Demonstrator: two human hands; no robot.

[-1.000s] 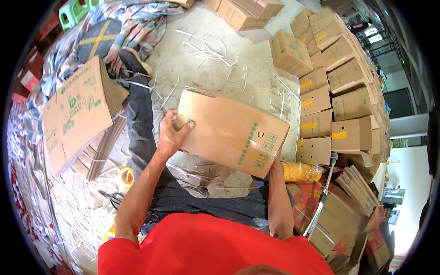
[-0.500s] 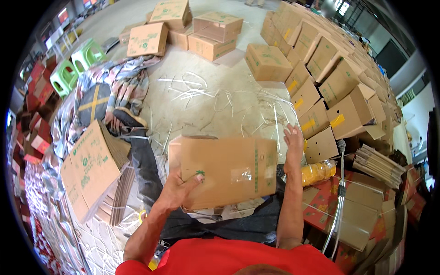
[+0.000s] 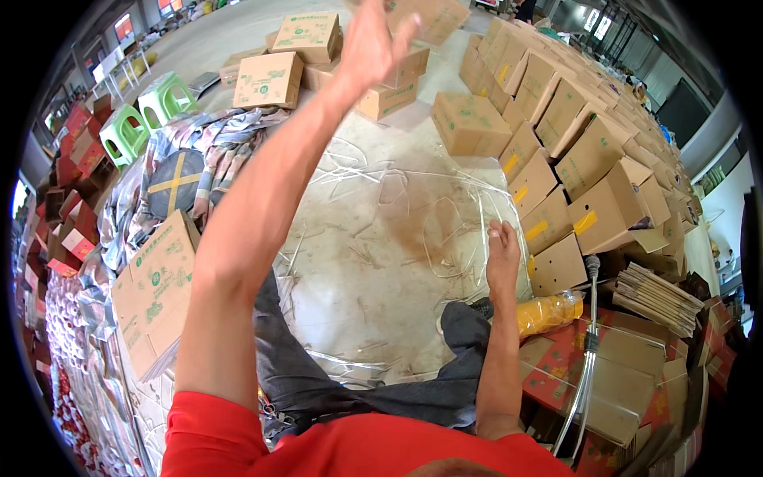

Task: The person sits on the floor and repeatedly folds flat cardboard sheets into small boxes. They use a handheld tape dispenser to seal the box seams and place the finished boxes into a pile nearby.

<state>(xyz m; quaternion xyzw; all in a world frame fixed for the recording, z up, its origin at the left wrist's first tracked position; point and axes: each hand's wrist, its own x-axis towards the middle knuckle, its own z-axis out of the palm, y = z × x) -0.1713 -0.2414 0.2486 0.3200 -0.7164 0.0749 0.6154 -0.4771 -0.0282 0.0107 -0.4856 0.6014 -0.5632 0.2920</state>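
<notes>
My left arm is stretched far forward, and my left hand [image 3: 373, 49] shows at the top with its fingers apart and nothing in them. Just beyond it a cardboard box [image 3: 435, 17] appears tilted and blurred, apart from the hand as far as I can see. Past my left wrist, several more cartons [image 3: 307, 36] stand stacked on the floor. My right hand [image 3: 502, 250] hovers over the floor by my right knee, fingers loosely extended and holding nothing. Close to it are a yellow plastic-wrapped roll [image 3: 548, 314] and a punched carton [image 3: 559, 266].
A long pile of cartons [image 3: 584, 159] runs along the right. Flattened cardboard [image 3: 660, 298] and a metal stand [image 3: 590, 342] sit near right. At left are folded cartons [image 3: 159, 278], a cloth-draped seat [image 3: 176, 183] and green stools [image 3: 165, 97]. White strapping [image 3: 346, 171] litters the floor.
The box that lay before me above my lap has gone forward and up, out of my left hand. My left arm has swung far forward; the right hand has barely moved.
</notes>
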